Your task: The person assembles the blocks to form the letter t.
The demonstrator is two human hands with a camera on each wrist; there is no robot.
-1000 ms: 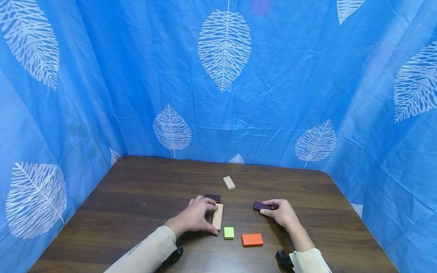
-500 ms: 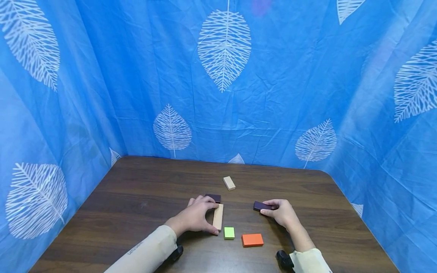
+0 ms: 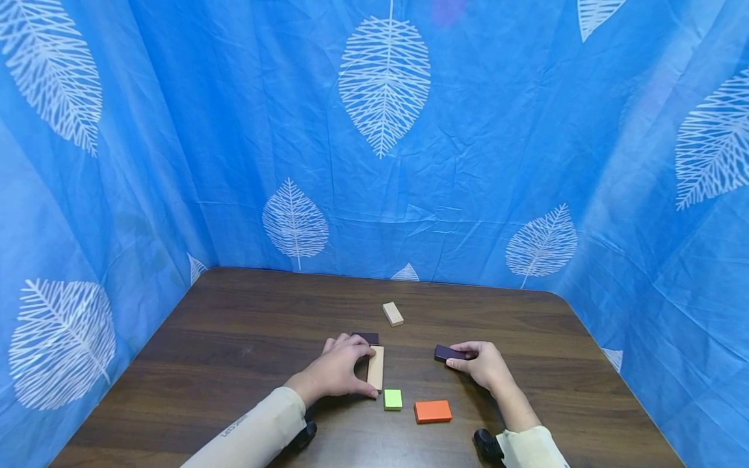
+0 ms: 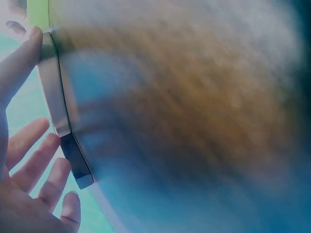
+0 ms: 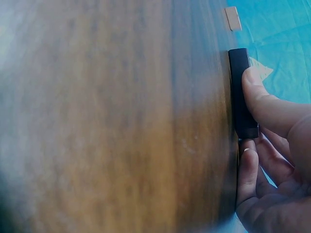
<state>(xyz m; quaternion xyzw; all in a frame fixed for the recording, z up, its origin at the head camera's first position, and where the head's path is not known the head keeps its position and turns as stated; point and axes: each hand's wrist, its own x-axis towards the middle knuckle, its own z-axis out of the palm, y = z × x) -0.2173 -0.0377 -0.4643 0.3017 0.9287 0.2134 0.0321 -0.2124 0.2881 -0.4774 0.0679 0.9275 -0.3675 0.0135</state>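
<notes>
My left hand [image 3: 336,369] spans a long beige wooden block [image 3: 376,369] lying on the table, thumb at its near end and fingertips at its far end. Just beyond that end lies a dark block [image 3: 367,338], partly covered by the fingers in the head view. From the left wrist, the beige block and the dark block [image 4: 77,160] line up end to end. To the right, my right hand [image 3: 486,365] pinches a second dark block [image 3: 449,353] between thumb and fingers. The right wrist view shows the thumb pressed along this block's side.
A bright green square block [image 3: 393,400] lies close to the beige block's near end, with an orange block [image 3: 432,411] to its right. Farther back is a small beige block [image 3: 393,314]. A blue leaf-print curtain [image 3: 374,195] surrounds the brown wooden table [image 3: 263,312].
The left hand has slid the long beige block slightly away and to the right, up against the dark block in the head view. The right hand and its block stay still.
</notes>
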